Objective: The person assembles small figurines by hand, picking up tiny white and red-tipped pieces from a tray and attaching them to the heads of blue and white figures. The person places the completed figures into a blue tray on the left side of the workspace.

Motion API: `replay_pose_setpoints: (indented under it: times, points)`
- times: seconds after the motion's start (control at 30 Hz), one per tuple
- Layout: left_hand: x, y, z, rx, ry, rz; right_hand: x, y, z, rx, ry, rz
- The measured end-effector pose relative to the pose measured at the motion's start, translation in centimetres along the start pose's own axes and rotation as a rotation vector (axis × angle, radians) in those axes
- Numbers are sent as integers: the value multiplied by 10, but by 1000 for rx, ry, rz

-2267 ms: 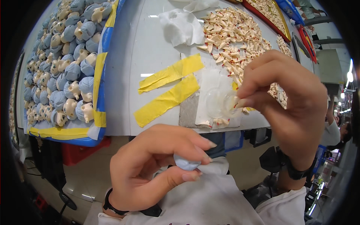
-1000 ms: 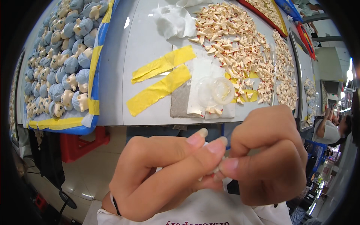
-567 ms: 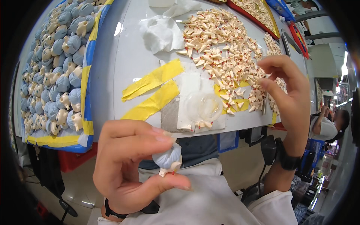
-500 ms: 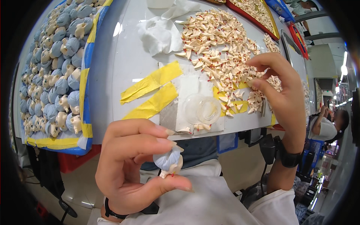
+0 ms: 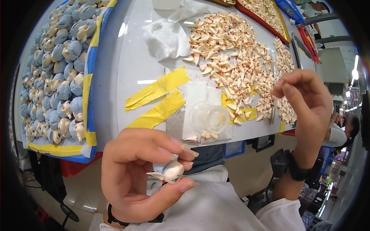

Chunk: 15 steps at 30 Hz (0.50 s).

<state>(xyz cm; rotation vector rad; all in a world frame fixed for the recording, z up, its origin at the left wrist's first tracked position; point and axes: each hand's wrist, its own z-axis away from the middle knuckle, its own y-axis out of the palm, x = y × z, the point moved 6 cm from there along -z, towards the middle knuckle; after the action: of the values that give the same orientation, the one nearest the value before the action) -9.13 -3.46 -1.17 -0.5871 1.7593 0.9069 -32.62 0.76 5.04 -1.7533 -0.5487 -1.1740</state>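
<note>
Head view: I see the left hand (image 5: 133, 173) pinching a blue-haired, cream plastic doll head (image 5: 174, 172), one pointed ear (image 5: 155, 175) seemingly fitted; the right hand (image 5: 308, 100) I cannot tell holds anything; many red-tipped cream pointed pieces (image 5: 235, 54) lie loose.

From my remote seat I see the left hand (image 5: 125, 173) pinching a blue-haired doll head (image 5: 172, 172), one pointed ear (image 5: 155, 175) jutting out. The right hand (image 5: 309, 98) hangs near red-tipped ear pieces (image 5: 231, 50) (whether it holds one, I cannot tell).
</note>
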Motion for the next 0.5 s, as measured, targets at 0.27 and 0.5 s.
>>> replay_pose_setpoints:
  times: [0.27, 0.5]
  points:
    - [-6, -1, -4, 234, 162, -309, -15, -1, 43, -22, 60, -262]
    - [1, -1, 6, 191, 176, -81, -17, 24, 40, 144, 50, -702]
